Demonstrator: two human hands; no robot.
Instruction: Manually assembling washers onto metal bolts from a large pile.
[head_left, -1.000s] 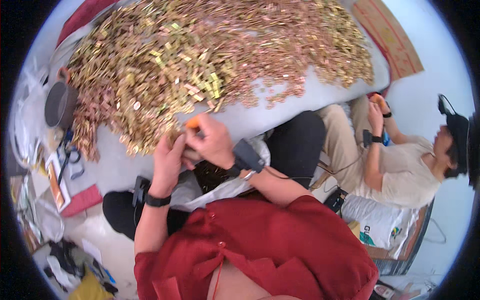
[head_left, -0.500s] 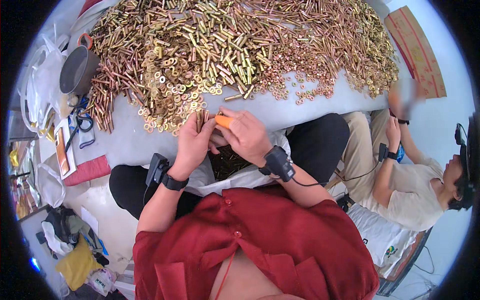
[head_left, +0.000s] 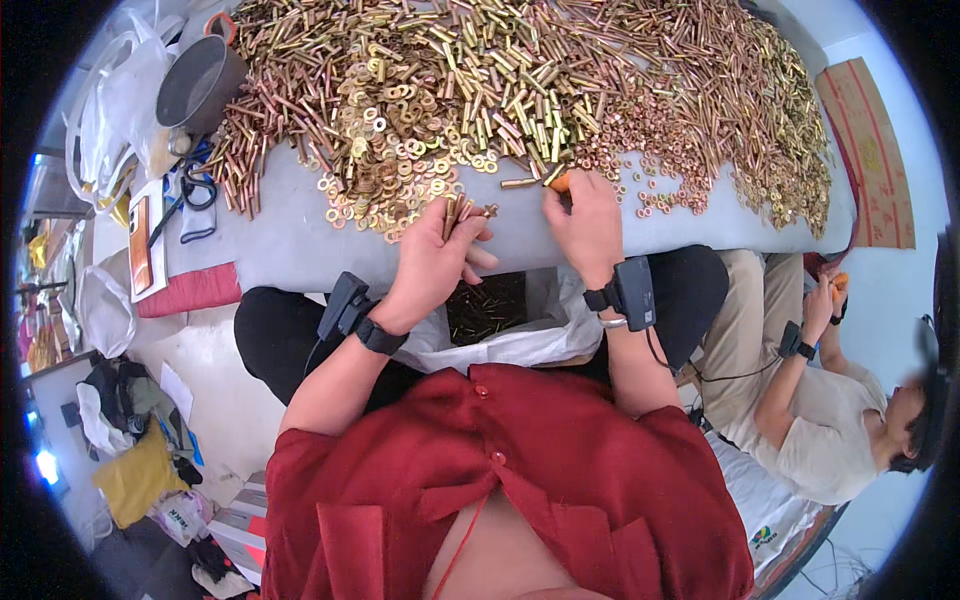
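Observation:
Several slim gold-coloured metal sleeves (head_left: pixel 452 216) stand bunched in my left hand (head_left: pixel 436 262), its fingers closed round them. A small piece, too small to name, sticks out beside its fingertips. At the front edge of the heap, my right hand (head_left: pixel 588 228) pinches at a metal sleeve (head_left: pixel 551 176) on the table. An orange cover (head_left: pixel 561 183) shows on one of its fingers. Just left of it lies another loose sleeve (head_left: pixel 518 184). Below my hands, a white sack (head_left: pixel 535 345) between my knees holds loose metal pieces in its dark inside.
Gold-coloured washers (head_left: pixel 395 190) and small nuts (head_left: pixel 665 185) lie in front of the sleeve heap (head_left: pixel 600 60) on the grey table (head_left: pixel 290 250). A dark pot (head_left: pixel 203 85), scissors (head_left: pixel 198 185) and a phone (head_left: pixel 140 245) sit at left. A co-worker (head_left: pixel 830 420) sits at right.
My right hand has left my left hand and reached forward and right to the sleeves at the heap's edge. My left hand keeps its bunch. The co-worker's hands have come together.

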